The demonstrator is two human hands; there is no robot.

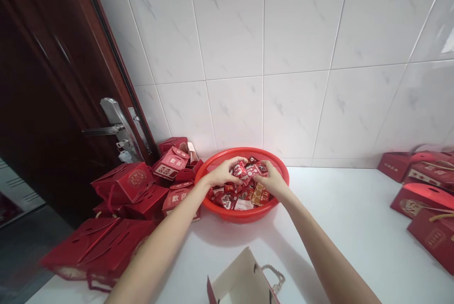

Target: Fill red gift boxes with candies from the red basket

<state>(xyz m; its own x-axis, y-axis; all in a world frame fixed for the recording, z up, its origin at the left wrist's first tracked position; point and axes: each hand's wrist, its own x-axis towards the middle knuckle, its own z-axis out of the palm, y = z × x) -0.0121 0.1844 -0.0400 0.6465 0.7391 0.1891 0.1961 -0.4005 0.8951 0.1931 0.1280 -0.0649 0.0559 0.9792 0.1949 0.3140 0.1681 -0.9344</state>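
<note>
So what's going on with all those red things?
A person is handling small red packets over a red basket that holds lots more. The left hand and the right hand both have packets in their fingers. Nearer the person is an open box with a rope handle. Red boxes are piled to the left, and more boxes sit over on the right.

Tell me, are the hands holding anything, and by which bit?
Small red packets: the left hand and right hand seem to grip their outer edges.
</note>
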